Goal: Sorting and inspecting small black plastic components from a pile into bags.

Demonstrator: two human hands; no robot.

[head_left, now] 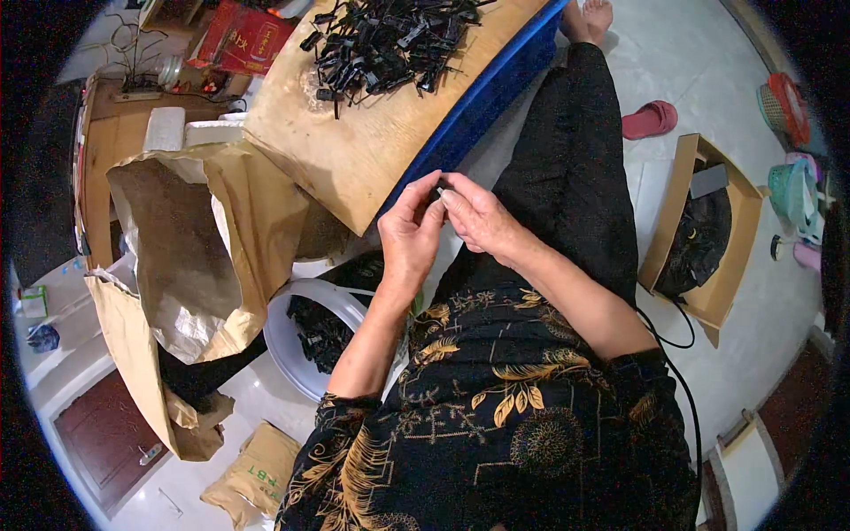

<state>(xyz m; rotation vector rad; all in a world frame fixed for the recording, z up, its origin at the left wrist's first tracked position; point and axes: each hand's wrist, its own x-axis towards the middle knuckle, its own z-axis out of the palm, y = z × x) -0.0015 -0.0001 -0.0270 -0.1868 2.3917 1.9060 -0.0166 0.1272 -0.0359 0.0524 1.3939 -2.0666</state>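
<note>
**Above the lap, two hands pinch one small dark part**

Over the lap, just off the near corner of the wooden board, the left hand [409, 232] and the right hand [478, 217] meet fingertip to fingertip. Between them sits a small dark part [440, 188], pinched by the thumbs and forefingers of both hands; it is too small to tell its shape. Both hands are closed on it, the other fingers curled loosely inward.

Up on the wooden board [372, 150], which serves as the table and has a blue edge [482, 102] along its right side, lies a heap of black parts [381, 40], well apart from the hands. Left of the left forearm stands a white basin [292, 341] with more black pieces inside it, and beside that gapes a large brown paper sack [190, 257], open at the top. A smaller tan sack [257, 473] lies on the floor near the lower edge.

Off to the right, on the pale floor, rests an open cardboard box [708, 221] holding a black bag, with a red slipper [651, 118] beyond it and a black cable [686, 389] trailing past the patterned sleeve
</note>
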